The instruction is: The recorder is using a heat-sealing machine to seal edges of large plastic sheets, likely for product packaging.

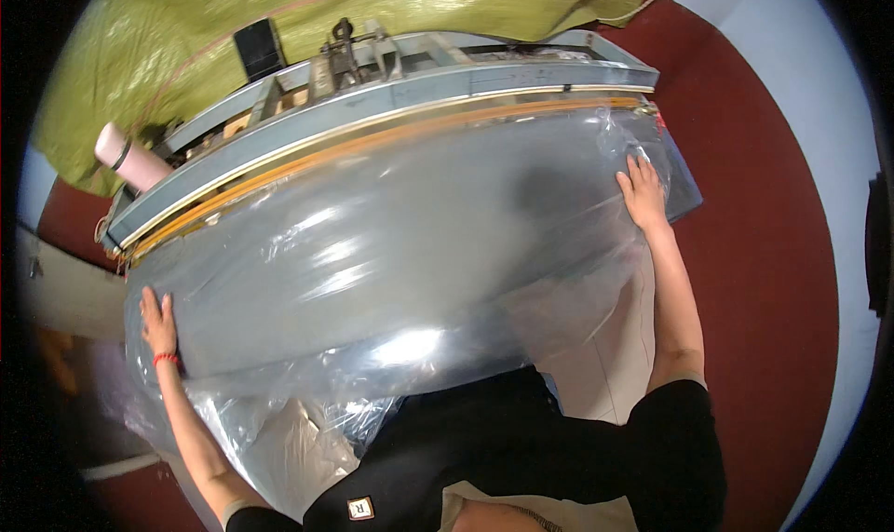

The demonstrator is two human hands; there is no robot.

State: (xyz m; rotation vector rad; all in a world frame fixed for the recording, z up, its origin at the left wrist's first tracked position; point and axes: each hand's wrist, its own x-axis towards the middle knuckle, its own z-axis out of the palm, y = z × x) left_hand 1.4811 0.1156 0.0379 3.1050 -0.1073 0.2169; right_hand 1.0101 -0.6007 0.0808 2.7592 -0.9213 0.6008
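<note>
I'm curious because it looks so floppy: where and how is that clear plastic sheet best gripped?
Probably pinch the clear plastic sheet by its near edge, toward both ends, from the near side: it looks wide and limp, with that edge loose. The left hand and right hand lie near opposite ends.

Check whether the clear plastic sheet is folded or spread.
Spread: the plastic sheet reaches broadly from the left hand to the right hand, both flat against it.
</note>
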